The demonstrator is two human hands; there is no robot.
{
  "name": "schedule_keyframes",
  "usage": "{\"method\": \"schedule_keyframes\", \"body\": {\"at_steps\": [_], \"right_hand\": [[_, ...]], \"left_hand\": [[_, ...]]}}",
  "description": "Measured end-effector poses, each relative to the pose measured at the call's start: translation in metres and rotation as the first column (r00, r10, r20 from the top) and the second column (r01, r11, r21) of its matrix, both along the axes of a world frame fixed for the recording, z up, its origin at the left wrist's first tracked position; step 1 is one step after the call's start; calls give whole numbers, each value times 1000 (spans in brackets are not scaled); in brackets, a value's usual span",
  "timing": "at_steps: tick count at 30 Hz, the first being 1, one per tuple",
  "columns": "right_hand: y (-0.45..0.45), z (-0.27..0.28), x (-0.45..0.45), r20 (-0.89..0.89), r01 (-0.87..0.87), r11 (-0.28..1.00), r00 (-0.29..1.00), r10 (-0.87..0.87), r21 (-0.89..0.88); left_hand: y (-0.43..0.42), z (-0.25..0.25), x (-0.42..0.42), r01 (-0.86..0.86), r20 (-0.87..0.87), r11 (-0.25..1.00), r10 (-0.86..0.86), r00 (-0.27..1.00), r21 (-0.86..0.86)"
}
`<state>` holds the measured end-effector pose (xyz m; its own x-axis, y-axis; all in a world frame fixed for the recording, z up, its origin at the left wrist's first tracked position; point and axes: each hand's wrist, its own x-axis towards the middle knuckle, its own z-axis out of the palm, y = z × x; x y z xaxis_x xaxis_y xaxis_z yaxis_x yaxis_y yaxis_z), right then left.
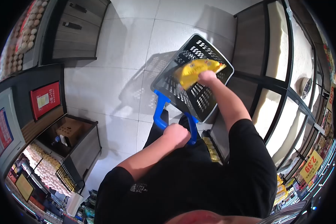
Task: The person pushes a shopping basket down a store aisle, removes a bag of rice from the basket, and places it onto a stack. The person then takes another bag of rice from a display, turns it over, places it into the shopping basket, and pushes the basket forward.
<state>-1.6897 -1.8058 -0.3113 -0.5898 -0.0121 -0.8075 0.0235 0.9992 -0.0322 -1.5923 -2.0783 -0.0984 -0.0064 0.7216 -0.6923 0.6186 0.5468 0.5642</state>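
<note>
A dark grey perforated shopping basket (pixel 201 98) with a light rim hangs tilted in front of my body. My left hand (pixel 176 135) is wrapped round its blue handle (pixel 161 108), below the basket in view. With my right hand (pixel 207 77) I grip the edge of a yellow plastic package (pixel 192 73), which is over the basket's opening, partly inside it. The fingertips of the right hand are partly hidden by the package. Apart from the package, only the basket's perforated walls and bottom show inside.
Dark-framed shelves (pixel 250 41) stand close on the right. At the left are a wooden cabinet (pixel 78 33), a red sign (pixel 45 100), racks of eggs (pixel 30 33) and an open bin holding a cardboard box (pixel 70 130). Grey floor tiles (pixel 119 86) lie between them.
</note>
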Motion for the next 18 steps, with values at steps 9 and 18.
{"method": "schedule_keyframes", "body": {"at_steps": [9, 18], "right_hand": [[-42, -31, -27, -28, 350, 932, 935, -354, -88], [-63, -22, 9, 158, 375, 907, 924, -348, -193]], "left_hand": [[6, -19, -2, -70, -71, 970, 89, 994, 234], [46, -22, -6, -212, 1, 917, 225, 974, 338]]}}
